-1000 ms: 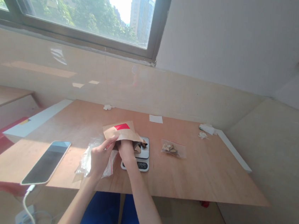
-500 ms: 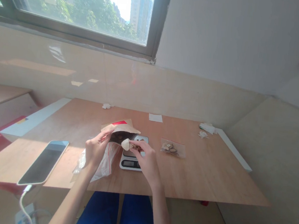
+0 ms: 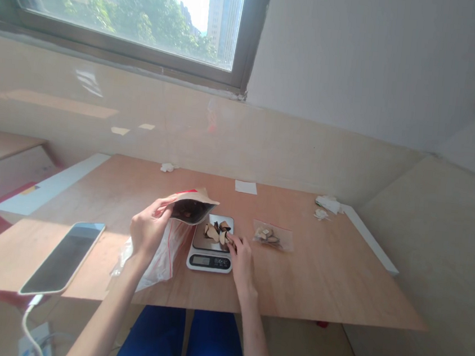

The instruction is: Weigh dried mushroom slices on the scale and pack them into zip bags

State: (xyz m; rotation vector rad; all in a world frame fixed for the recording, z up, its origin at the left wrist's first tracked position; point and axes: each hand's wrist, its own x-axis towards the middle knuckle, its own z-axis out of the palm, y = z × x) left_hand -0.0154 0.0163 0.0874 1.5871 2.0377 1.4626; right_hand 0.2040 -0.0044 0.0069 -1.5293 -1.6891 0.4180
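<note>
My left hand (image 3: 150, 226) grips a kraft paper pouch (image 3: 192, 208) with a red label, its open mouth tilted toward me and dark contents inside. My right hand (image 3: 243, 263) rests beside the digital kitchen scale (image 3: 209, 261), its fingertips touching a pile of pale and dark dried slices (image 3: 217, 233) on the steel pan. A crumpled clear zip bag (image 3: 161, 258) with a red seal lies below the pouch, partly under my left wrist. To the right of the scale lies a small clear bag of similar slices (image 3: 271, 237).
A phone (image 3: 61, 258) lies face up near the left front of the wooden table (image 3: 315, 282), its cable dropping over the edge. A white paper slip (image 3: 245, 187) and crumpled white scraps (image 3: 327, 204) lie along the back. Walls border the back and right.
My right hand has moved down from the pouch mouth to the scale pan, where several slices now lie. The pouch has tilted, its mouth turned more toward me.
</note>
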